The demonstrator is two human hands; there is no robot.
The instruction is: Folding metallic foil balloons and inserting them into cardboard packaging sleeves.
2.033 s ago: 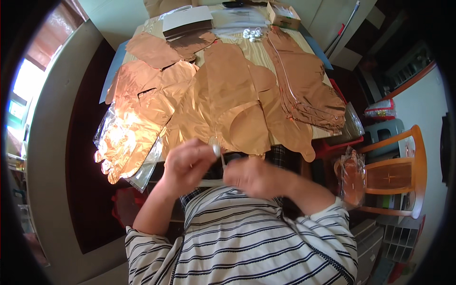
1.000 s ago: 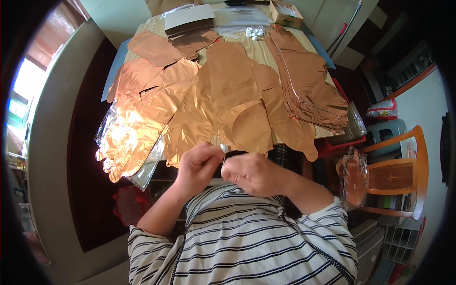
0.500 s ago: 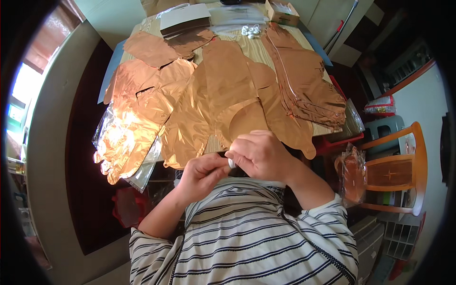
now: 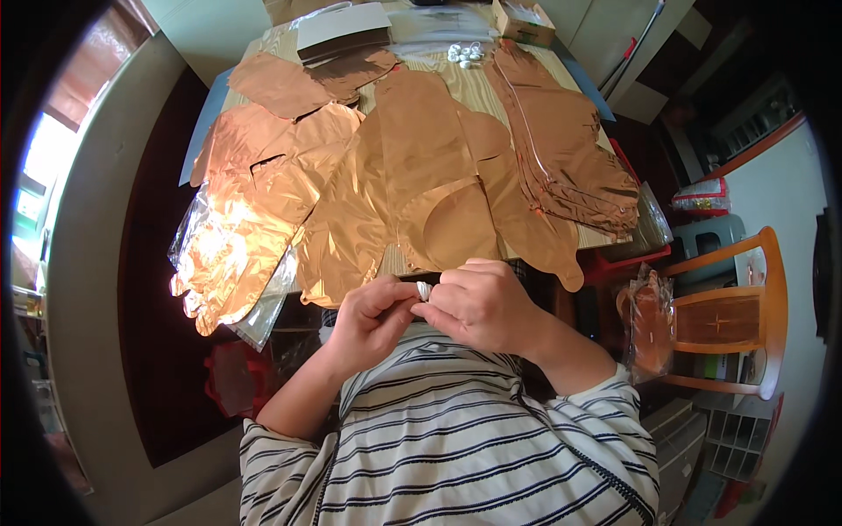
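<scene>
Foil pieces (image 4: 430,131) cover the left and middle of the tabletop (image 4: 484,95), with a foil stack (image 4: 557,123) on the right. Along the back, left to right, sit a box (image 4: 344,33), plastic bags (image 4: 434,31) and a carton (image 4: 524,22); rolls (image 4: 465,54) lie just before the bags. Before the near edge, a roll (image 4: 424,290) sits between left hand (image 4: 373,320) and right hand (image 4: 481,302). A chair (image 4: 719,323) stands farther right.
</scene>
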